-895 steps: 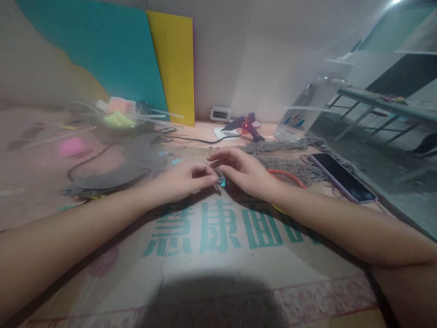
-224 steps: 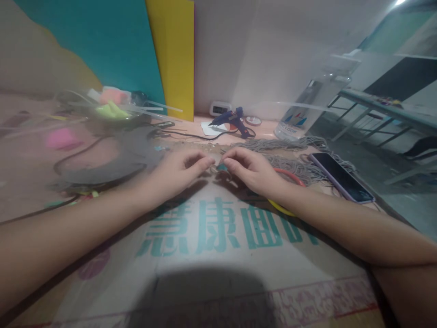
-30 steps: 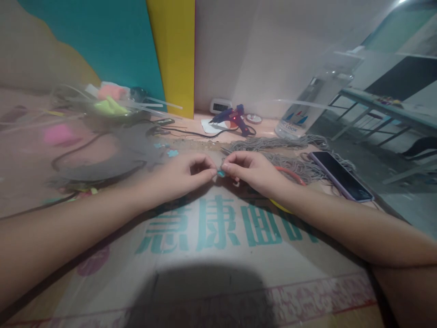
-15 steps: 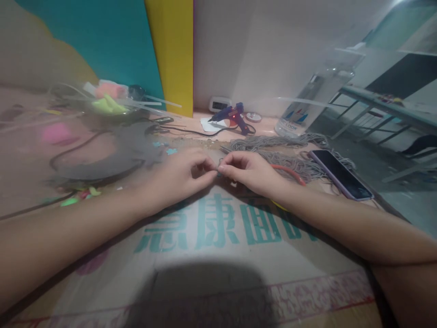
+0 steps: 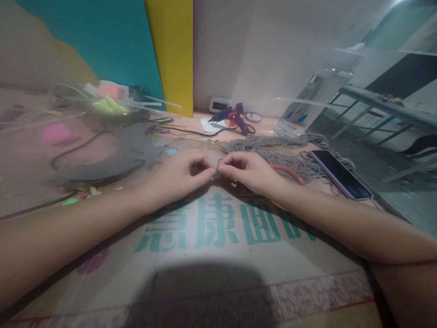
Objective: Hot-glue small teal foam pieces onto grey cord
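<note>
My left hand (image 5: 186,175) and my right hand (image 5: 249,171) meet at the fingertips over the middle of a printed cardboard sheet (image 5: 211,259). Thumb and index finger of each are pinched together. Between them is a thin grey strand (image 5: 219,161), a small loop of which shows just above the fingertips; its ends and full shape are too small to make out. Under my right forearm and beside that hand lie a red-orange handle (image 5: 290,172) and a bit of yellow, partly covered by the arm; what tool it belongs to is hidden.
Bundles of grey cord (image 5: 290,159) lie beyond my right hand, with a phone (image 5: 341,175) beside them. Behind stand a blue glue gun (image 5: 234,116), a small white clock (image 5: 220,105) and a clear bottle (image 5: 303,107). A bowl of colourful pieces (image 5: 109,109) sits left.
Both hands stay almost in place, still pinched together. My left fingertips have shifted very slightly left. Nothing else on the table has visibly moved.
</note>
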`<state>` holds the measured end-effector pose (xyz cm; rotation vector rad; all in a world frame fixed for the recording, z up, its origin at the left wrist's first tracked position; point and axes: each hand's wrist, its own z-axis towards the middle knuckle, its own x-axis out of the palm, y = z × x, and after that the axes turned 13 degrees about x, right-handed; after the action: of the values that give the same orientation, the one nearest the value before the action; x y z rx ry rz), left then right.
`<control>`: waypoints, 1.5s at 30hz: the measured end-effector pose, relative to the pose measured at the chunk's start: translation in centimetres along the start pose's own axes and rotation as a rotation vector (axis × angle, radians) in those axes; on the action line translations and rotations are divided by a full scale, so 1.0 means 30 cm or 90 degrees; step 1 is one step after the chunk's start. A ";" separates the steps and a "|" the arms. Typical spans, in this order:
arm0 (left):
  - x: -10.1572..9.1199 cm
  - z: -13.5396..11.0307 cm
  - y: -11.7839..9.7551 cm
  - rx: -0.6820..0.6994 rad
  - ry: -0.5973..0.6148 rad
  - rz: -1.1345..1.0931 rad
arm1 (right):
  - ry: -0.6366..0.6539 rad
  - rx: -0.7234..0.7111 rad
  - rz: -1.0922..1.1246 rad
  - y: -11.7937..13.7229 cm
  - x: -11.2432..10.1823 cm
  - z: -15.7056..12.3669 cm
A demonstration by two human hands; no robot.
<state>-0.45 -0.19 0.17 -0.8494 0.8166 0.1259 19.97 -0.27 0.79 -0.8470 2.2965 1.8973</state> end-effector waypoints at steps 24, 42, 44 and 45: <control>-0.015 0.014 0.001 -0.028 -0.014 -0.070 | -0.024 -0.047 -0.002 0.000 -0.006 -0.010; -0.016 0.012 0.017 0.010 0.002 -0.084 | 0.009 -0.142 0.012 0.001 0.005 -0.020; -0.017 0.012 0.017 0.006 -0.002 -0.087 | 0.010 -0.113 -0.027 0.001 0.005 -0.019; -0.016 0.012 0.016 0.004 -0.002 -0.089 | 0.004 -0.097 -0.042 0.002 0.003 -0.018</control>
<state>-0.77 0.49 0.35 -0.8975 0.7514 0.0021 20.04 -0.80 0.94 -0.9320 2.1214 2.0639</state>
